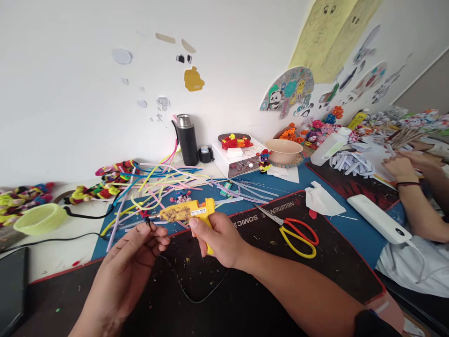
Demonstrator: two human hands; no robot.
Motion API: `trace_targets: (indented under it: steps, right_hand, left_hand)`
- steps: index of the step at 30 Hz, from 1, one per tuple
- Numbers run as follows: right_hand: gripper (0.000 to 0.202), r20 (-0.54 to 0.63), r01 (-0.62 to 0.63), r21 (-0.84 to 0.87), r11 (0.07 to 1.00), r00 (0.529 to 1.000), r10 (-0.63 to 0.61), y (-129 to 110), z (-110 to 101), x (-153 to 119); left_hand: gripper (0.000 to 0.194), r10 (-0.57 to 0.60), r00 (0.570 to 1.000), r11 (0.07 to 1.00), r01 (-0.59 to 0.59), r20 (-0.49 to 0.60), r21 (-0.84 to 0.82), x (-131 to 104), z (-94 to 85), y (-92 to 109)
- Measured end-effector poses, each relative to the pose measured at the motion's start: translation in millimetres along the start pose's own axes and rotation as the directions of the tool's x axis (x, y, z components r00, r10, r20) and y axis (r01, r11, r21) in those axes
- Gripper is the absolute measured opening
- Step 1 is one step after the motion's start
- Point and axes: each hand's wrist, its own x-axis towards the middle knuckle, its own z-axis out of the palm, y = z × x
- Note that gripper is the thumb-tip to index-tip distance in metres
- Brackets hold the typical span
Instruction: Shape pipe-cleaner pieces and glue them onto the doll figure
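Note:
My right hand (pixel 219 236) is wrapped round the handle of a yellow glue gun (pixel 180 211), whose stained barrel points left. My left hand (pixel 135 248) pinches a small black piece (pixel 148 222) between thumb and fingers, right at the nozzle tip. A bit of red shows just above that piece. Whether nozzle and piece touch is too small to tell. Behind the hands lie loose fuzzy stems (pixel 164 180) in blue, yellow, pink and lilac. A thin black cord (pixel 185 296) curves over the dark mat below the glue gun.
Scissors (pixel 287 229) with red and yellow handles lie right of my right hand. A black flask (pixel 187 142) stands by the wall, near a beige bowl (pixel 284 150). A green basket (pixel 41 219) and a dark tablet (pixel 14 285) are left. Another person's hands (pixel 401 168) work at the right.

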Motion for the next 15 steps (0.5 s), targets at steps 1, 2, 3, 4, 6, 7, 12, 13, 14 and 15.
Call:
trace_targets:
  steps: [1, 2, 3, 4, 6, 7, 12, 13, 14, 15]
  right_hand:
    - [0.07, 0.003, 0.001, 0.0, 1.0, 1.0, -0.001, -0.4, 0.1, -0.2]
    - [0.07, 0.005, 0.002, 0.001, 1.0, 1.0, -0.002, -0.8, 0.2, -0.4]
    - [0.07, 0.007, 0.003, 0.003, 1.0, 1.0, -0.003, -1.2, 0.2, -0.6]
    - [0.07, 0.008, 0.002, 0.004, 1.0, 1.0, -0.002, -1.5, 0.2, -0.7]
    - [0.069, 0.011, 0.004, 0.001, 1.0, 1.0, -0.004, -2.2, 0.0, -0.9]
    - [0.069, 0.011, 0.004, -0.002, 1.0, 1.0, -0.004, -2.4, -0.1, -0.9]
    - [0.068, 0.006, 0.001, -0.028, 1.0, 1.0, -0.001, -2.9, -0.1, -1.0]
    - [0.068, 0.008, 0.001, -0.031, 1.0, 1.0, 0.0, -2.8, -0.1, -1.1]
    - [0.069, 0.01, 0.0, -0.031, 1.0, 1.0, 0.0, -2.5, 0.0, -1.1]
    - [0.069, 0.01, 0.001, -0.03, 1.0, 1.0, 0.0, -2.2, 0.0, -1.2]
  left_hand:
    - [0.047, -0.002, 1.0, 1.0, 0.002, -0.002, -0.004, 0.0, 0.2, 0.3]
    - [0.048, -0.006, 1.0, 1.0, 0.005, -0.007, -0.008, 0.0, 0.6, 0.7]
    - [0.049, -0.008, 1.0, 1.0, 0.008, -0.011, -0.013, 0.0, 1.1, 1.1]
    - [0.05, -0.01, 1.0, 1.0, 0.01, -0.015, -0.016, -0.1, 1.7, 1.6]
    - [0.051, -0.01, 1.0, 1.0, 0.01, -0.025, -0.023, -0.3, 2.7, 2.6]
    - [0.051, -0.01, 1.0, 1.0, 0.009, -0.029, -0.026, -0.5, 3.0, 2.9]
    - [0.051, -0.004, 1.0, 1.0, 0.004, -0.021, -0.03, -0.2, 2.0, 2.4]
    - [0.05, -0.001, 1.0, 1.0, 0.001, -0.016, -0.028, 0.0, 1.5, 2.0]
    - [0.05, 0.0, 1.0, 1.0, -0.001, -0.012, -0.027, 0.3, 0.9, 1.7]
    - [0.049, 0.002, 1.0, 1.0, -0.002, -0.009, -0.028, 0.6, 0.3, 1.4]
